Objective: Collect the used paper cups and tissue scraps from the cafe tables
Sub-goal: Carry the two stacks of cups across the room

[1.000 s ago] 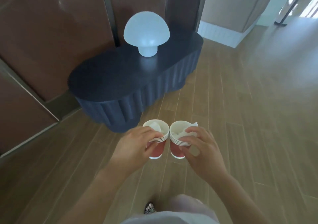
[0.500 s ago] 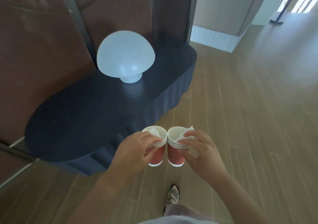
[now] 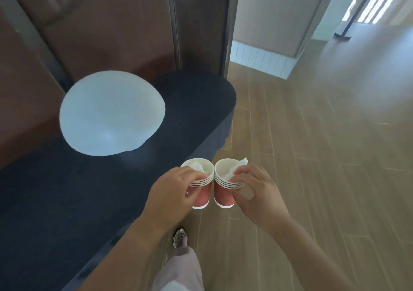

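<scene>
I carry two stacks of red paper cups side by side in front of me. My left hand (image 3: 173, 191) grips the left cup stack (image 3: 202, 195), whose top cup holds a white tissue scrap (image 3: 196, 165). My right hand (image 3: 257, 192) grips the right cup stack (image 3: 223, 197), with crumpled tissue (image 3: 232, 169) sticking out of its top cup. Both stacks hang in the air over the right edge of the dark table (image 3: 67, 201), their rims touching.
A white mushroom-shaped lamp (image 3: 111, 113) stands on the dark oval table, against a brown panelled wall (image 3: 100, 27). Wooden floor (image 3: 324, 156) stretches to the right toward a doorway. My foot in a sandal (image 3: 180, 239) is on the floor by the table.
I have walked closer along the table; the lamp and tabletop now appear larger and nearer. Both hands keep the same hold on the cup stacks.
</scene>
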`<control>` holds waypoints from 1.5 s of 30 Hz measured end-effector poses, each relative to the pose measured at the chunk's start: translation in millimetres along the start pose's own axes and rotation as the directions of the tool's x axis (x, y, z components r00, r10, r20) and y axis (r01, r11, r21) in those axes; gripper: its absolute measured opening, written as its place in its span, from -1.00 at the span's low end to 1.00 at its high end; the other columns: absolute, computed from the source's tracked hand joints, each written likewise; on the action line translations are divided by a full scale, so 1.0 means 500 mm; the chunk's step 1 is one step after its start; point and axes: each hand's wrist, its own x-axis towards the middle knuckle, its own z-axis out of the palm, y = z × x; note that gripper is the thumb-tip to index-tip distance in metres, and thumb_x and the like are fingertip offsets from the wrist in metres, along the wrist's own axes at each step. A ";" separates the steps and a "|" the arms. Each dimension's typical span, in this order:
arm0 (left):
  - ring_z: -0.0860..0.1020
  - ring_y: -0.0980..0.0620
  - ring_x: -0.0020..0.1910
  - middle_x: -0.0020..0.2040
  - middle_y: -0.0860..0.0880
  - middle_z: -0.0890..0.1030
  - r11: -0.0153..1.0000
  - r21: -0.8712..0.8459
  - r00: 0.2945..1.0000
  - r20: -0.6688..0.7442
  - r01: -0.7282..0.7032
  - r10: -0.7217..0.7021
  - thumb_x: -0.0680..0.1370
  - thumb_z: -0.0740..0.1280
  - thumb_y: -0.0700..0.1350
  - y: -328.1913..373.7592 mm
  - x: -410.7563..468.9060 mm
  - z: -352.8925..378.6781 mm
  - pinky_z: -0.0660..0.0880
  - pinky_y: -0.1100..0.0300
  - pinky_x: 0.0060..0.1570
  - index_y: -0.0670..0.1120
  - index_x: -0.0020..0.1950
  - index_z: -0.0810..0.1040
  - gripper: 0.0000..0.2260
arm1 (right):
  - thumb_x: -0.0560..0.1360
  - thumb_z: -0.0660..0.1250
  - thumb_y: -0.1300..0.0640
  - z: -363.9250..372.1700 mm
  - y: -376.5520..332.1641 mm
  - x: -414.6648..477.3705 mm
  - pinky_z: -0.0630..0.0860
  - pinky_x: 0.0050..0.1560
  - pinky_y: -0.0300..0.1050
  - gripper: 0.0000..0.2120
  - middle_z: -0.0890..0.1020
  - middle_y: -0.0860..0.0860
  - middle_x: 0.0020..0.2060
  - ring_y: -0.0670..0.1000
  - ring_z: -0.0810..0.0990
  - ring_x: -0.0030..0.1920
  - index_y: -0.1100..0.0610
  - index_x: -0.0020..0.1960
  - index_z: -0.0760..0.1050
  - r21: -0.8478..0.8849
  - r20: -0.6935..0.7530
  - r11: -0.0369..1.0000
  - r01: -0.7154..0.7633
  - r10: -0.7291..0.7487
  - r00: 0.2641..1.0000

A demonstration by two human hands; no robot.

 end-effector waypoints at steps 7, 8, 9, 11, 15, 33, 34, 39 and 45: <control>0.54 0.09 0.02 0.04 0.12 0.63 1.000 -0.015 1.000 0.007 -0.022 0.022 0.45 0.41 -0.14 -0.078 0.315 0.060 0.54 0.15 -0.05 0.05 0.09 0.58 -0.77 | 0.30 0.48 0.29 0.033 0.161 0.269 0.40 -0.07 -0.20 -0.78 0.61 -0.02 -0.03 0.05 0.54 0.00 0.10 -0.08 0.62 -0.034 -0.005 0.999 -0.008 0.008 1.000; 0.54 0.08 0.03 0.05 0.11 0.63 0.999 -0.013 0.999 0.011 -0.030 0.030 0.45 0.41 -0.14 -0.088 0.369 0.066 0.52 0.18 -0.03 0.04 0.10 0.58 -0.76 | 0.31 0.47 0.28 0.038 0.183 0.315 0.40 -0.07 -0.21 -0.79 0.61 -0.03 -0.03 0.03 0.53 0.00 0.09 -0.08 0.61 -0.033 -0.004 0.999 -0.020 0.020 1.000; 0.55 0.08 0.04 0.05 0.10 0.63 0.999 -0.006 0.999 0.018 -0.042 0.042 0.45 0.41 -0.15 -0.096 0.423 0.068 0.52 0.19 -0.02 0.03 0.10 0.58 -0.76 | 0.32 0.48 0.27 0.041 0.204 0.360 0.40 -0.08 -0.23 -0.81 0.61 -0.04 -0.03 0.02 0.53 0.01 0.09 -0.09 0.61 -0.025 -0.006 0.999 -0.038 0.038 0.999; 0.56 0.06 0.04 0.05 0.09 0.64 0.998 0.011 0.998 0.017 -0.055 0.055 0.44 0.42 -0.16 -0.108 0.522 0.070 0.54 0.14 -0.01 0.02 0.10 0.59 -0.75 | 0.32 0.49 0.24 0.046 0.245 0.443 0.36 -0.07 -0.31 -0.83 0.61 -0.07 -0.04 -0.04 0.51 0.00 0.09 -0.11 0.60 0.000 0.001 0.998 -0.067 0.067 0.998; 0.55 0.08 0.04 0.04 0.13 0.63 0.998 0.028 0.999 0.009 -0.053 0.053 0.44 0.43 -0.13 -0.129 0.680 0.073 0.55 0.12 -0.01 0.05 0.10 0.60 -0.75 | 0.29 0.50 0.25 0.062 0.327 0.591 0.33 -0.05 -0.42 -0.79 0.61 -0.09 -0.04 -0.11 0.48 -0.04 0.06 -0.11 0.59 0.005 0.010 0.998 -0.066 0.066 0.998; 0.55 0.08 0.02 0.03 0.12 0.62 0.858 0.091 0.851 -0.214 0.506 -0.479 0.48 0.34 -0.14 -0.267 1.119 0.186 0.52 0.17 -0.04 0.13 0.09 0.58 -0.76 | 0.40 0.42 0.14 0.237 0.618 1.199 0.37 -0.06 -0.42 -0.83 0.54 -0.18 -0.07 -0.21 0.46 -0.01 -0.04 -0.10 0.47 0.267 0.456 0.920 0.287 -0.383 0.803; 0.55 0.07 0.00 0.02 0.11 0.61 0.843 0.083 0.834 -0.222 0.532 -0.505 0.47 0.34 -0.15 -0.269 1.142 0.199 0.52 0.17 -0.07 0.13 0.08 0.58 -0.76 | 0.38 0.44 0.15 0.247 0.639 1.228 0.37 -0.04 -0.41 -0.83 0.56 -0.16 -0.07 -0.19 0.47 0.00 -0.01 -0.12 0.47 0.277 0.473 0.910 0.309 -0.409 0.780; 0.56 0.06 -0.02 -0.04 0.11 0.63 0.782 0.051 0.762 -0.272 0.621 -0.587 0.41 0.39 -0.21 -0.311 1.217 0.264 0.44 0.26 -0.18 0.13 -0.03 0.60 -0.75 | 0.34 0.48 0.13 0.327 0.717 1.333 0.35 -0.03 -0.44 -0.81 0.56 -0.18 -0.04 -0.20 0.44 0.03 0.01 -0.23 0.46 0.306 0.580 0.879 0.366 -0.477 0.661; 0.50 0.06 0.10 0.10 0.11 0.59 0.653 0.059 0.650 -0.198 0.755 -0.734 0.49 0.32 -0.11 -0.415 1.223 0.335 0.41 0.26 -0.03 0.16 0.12 0.56 -0.75 | 0.33 0.49 0.14 0.455 0.761 1.381 0.41 -0.15 -0.32 -0.83 0.58 -0.14 -0.09 -0.17 0.43 -0.06 0.10 -0.25 0.48 0.308 0.678 0.846 0.435 -0.516 0.524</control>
